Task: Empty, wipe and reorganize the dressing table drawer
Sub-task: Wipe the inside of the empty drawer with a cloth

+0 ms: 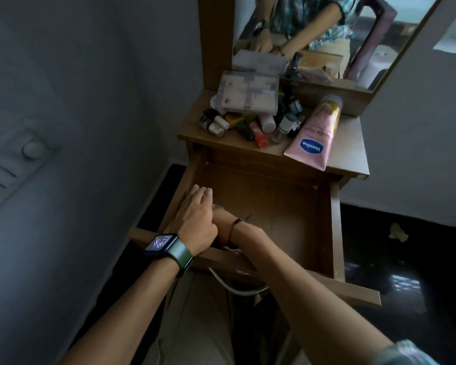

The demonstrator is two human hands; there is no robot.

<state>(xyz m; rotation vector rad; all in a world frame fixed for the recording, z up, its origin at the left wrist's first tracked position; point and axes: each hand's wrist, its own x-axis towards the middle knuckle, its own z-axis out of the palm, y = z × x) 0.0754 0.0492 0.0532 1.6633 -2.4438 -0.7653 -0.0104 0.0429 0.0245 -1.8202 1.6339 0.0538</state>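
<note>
- The drawer [334,219] is pulled right out, and both hands are down in its near left corner.
- The left hand [195,219], with a watch [159,245] on its wrist, lies on top, its fingers [202,192] straight and close together, tips against the drawer's left wall [179,185].
- The right hand [221,222] is mostly hidden under the left one; I cannot tell how its fingers lie or whether they hold anything. A thin band [232,227] circles that wrist.
- Beyond the fingertips and to their right, the drawer floor [274,206] is bare brown wood.
- Further beyond the fingers, up on the tabletop [348,154], sits a heap of small bottles [248,125] with a pale pouch [248,93] resting on it.
- Right of that heap a pink tube [313,135] lies flat, its crimped end towards the drawer.
- Behind all that stands the mirror [327,35].
</note>
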